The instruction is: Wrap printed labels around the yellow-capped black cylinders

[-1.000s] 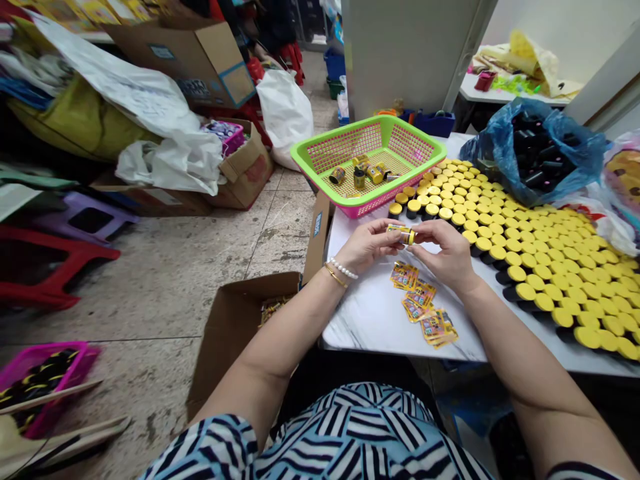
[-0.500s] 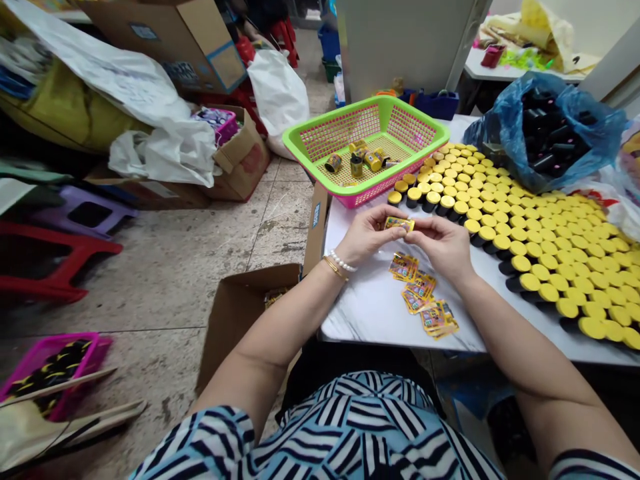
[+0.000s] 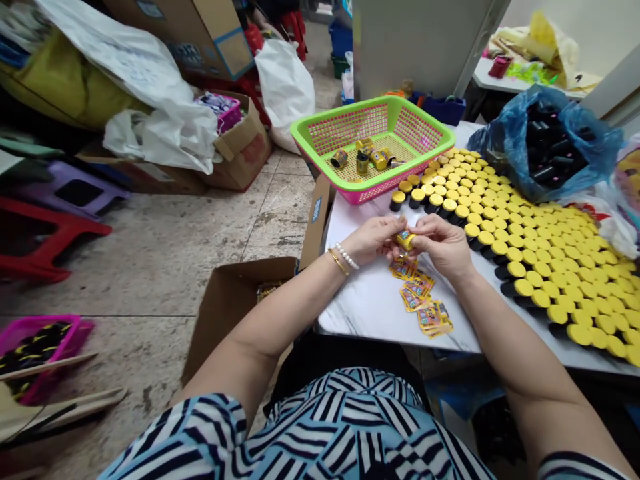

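Concrete tile floor (image 3: 150, 267) runs off to the left, crowded with cardboard boxes (image 3: 240, 143), white plastic bags (image 3: 283, 90) and a red plastic stool (image 3: 45, 247). To the right stands a white marble-patterned counter (image 3: 380, 320). Across its far side, black bottles with yellow caps (image 3: 550, 267) stand packed in close rows, and a blue plastic bag (image 3: 505, 143) of more black bottles sits behind them. A green-and-pink plastic basket (image 3: 350, 112) at the counter's far corner holds a few small labelled bottles (image 3: 363, 163). An open cardboard box (image 3: 235, 313) stands on the floor just beside the counter's edge. Printed yellow labels (image 3: 420, 297) lie loosely scattered on the counter below the hands. The left hand (image 3: 367, 240) and the right hand (image 3: 440, 248) meet above them, the fingers of both closed on one small yellow bottle (image 3: 406, 241), pinched between them and held off the counter. The left wrist wears a pearl bracelet (image 3: 347, 256) and a gold bangle (image 3: 339, 262).
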The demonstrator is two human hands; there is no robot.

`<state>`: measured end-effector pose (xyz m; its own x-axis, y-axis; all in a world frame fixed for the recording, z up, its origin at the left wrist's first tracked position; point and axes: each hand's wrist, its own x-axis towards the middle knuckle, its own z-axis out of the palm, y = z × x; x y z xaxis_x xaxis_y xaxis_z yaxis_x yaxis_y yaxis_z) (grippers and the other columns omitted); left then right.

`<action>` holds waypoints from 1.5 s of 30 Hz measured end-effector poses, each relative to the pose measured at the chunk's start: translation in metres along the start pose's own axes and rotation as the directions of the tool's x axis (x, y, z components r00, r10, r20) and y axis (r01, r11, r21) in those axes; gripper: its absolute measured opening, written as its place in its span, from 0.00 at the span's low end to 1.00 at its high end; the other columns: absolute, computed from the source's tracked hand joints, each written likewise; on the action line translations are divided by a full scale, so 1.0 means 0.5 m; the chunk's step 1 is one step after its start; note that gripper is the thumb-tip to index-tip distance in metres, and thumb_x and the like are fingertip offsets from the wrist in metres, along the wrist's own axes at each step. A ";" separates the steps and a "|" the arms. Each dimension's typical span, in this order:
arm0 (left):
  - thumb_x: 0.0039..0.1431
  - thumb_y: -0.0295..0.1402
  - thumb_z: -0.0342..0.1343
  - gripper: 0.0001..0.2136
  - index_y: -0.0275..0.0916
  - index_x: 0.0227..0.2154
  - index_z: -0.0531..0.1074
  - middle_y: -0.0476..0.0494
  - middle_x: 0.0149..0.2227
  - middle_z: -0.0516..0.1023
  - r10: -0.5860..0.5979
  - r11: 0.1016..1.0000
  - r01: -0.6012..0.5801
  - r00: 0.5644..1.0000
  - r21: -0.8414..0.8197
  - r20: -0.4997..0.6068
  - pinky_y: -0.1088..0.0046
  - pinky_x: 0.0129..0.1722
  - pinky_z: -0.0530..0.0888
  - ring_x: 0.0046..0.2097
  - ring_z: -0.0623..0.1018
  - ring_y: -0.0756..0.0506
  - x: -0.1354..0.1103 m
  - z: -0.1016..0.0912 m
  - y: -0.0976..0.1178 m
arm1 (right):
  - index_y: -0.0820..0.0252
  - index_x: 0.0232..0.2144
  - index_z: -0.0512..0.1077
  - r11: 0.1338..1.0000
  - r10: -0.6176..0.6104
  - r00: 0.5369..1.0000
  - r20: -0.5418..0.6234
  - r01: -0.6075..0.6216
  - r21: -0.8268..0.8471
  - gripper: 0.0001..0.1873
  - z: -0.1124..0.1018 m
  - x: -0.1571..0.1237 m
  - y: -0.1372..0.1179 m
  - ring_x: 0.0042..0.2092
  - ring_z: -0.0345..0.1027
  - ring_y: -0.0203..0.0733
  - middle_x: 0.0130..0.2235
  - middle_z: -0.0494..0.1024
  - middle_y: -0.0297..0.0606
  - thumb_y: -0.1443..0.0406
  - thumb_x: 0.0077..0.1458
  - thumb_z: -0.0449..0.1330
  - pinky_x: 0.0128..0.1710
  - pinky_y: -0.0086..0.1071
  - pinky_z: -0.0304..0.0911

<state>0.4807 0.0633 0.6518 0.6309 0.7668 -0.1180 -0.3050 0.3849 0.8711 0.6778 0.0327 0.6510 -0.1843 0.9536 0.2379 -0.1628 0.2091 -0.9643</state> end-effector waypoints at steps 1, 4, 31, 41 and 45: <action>0.52 0.54 0.70 0.27 0.32 0.37 0.75 0.44 0.28 0.81 0.012 1.000 -0.012 1.000 -0.029 0.009 0.80 0.19 0.70 0.21 0.76 0.53 -0.002 0.000 0.004 | 0.52 0.34 0.84 1.000 -0.003 1.000 -0.028 0.003 0.017 0.10 0.002 -0.001 0.001 0.31 0.77 0.34 0.42 0.74 0.33 0.62 0.47 0.77 0.26 0.32 0.81; 0.54 0.48 0.72 0.22 0.33 0.38 0.75 0.44 0.29 0.82 0.005 0.998 -0.004 1.000 -0.063 0.013 0.82 0.19 0.70 0.21 0.76 0.54 -0.005 0.001 0.011 | 0.51 0.35 0.83 0.999 0.000 0.996 -0.093 0.003 0.033 0.09 0.003 -0.001 -0.002 0.29 0.77 0.33 0.42 0.74 0.31 0.61 0.49 0.76 0.26 0.33 0.82; 0.61 0.51 0.65 0.22 0.32 0.32 0.76 0.48 0.19 0.76 -0.076 0.997 0.076 0.997 0.009 -0.014 0.83 0.12 0.61 0.14 0.69 0.55 -0.008 0.005 0.010 | 0.50 0.42 0.79 0.990 0.018 0.999 0.032 -0.013 -0.142 0.16 0.005 -0.008 -0.012 0.34 0.76 0.35 0.42 0.71 0.32 0.59 0.51 0.75 0.31 0.33 0.82; 0.64 0.56 0.59 0.26 0.34 0.30 0.74 0.46 0.19 0.75 -0.129 0.987 0.138 0.987 0.089 -0.095 0.80 0.13 0.59 0.14 0.68 0.54 -0.011 0.017 0.012 | 0.46 0.44 0.83 0.855 -0.260 0.963 0.074 0.265 -0.445 0.12 0.009 -0.010 -0.016 0.37 0.73 0.36 0.42 0.73 0.35 0.60 0.57 0.71 0.34 0.33 0.77; 0.62 0.55 0.61 0.22 0.38 0.37 0.73 0.49 0.21 0.76 0.197 0.914 -0.089 0.950 0.395 -0.242 0.78 0.18 0.63 0.17 0.71 0.53 -0.034 0.037 0.036 | 0.48 0.44 0.84 0.663 -0.313 0.942 0.122 0.309 -0.682 0.13 -0.026 0.002 -0.046 0.36 0.74 0.39 0.40 0.79 0.38 0.54 0.58 0.69 0.35 0.35 0.73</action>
<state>0.4773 0.0476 0.6783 0.3665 0.9287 -0.0562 -0.0532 0.0812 0.9953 0.6938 0.0313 0.6720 -0.2404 0.8062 0.5405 0.4965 0.5806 -0.6452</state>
